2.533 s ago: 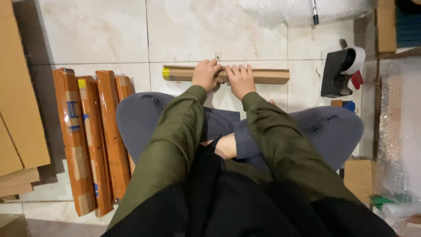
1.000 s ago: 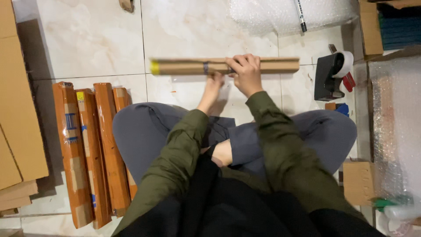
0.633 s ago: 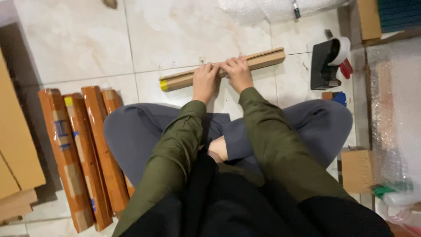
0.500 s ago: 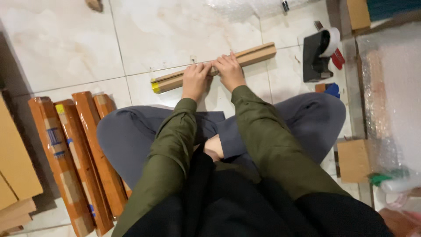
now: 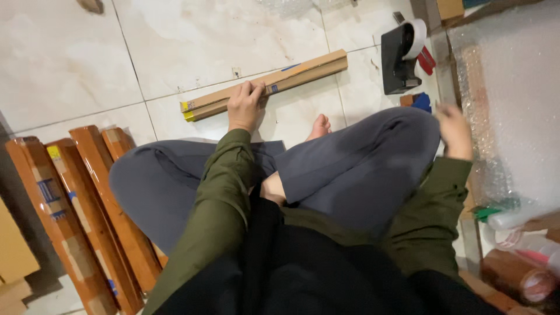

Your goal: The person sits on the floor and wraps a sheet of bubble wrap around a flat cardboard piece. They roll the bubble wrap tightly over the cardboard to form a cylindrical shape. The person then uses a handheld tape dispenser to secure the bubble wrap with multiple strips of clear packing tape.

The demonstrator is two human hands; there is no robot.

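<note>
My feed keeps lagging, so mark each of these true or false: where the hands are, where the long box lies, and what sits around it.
1. The left hand rests on the long cardboard box. True.
2. The right hand also grips that box. False: it is off to the side, by the bubble wrap.
3. The box lies on the tiled floor. True.
4. The tape dispenser sits on the person's lap. False: it stands on the floor beyond the box's end.
5. Orange-wrapped long packages lie beside the person's left knee. True.
</note>
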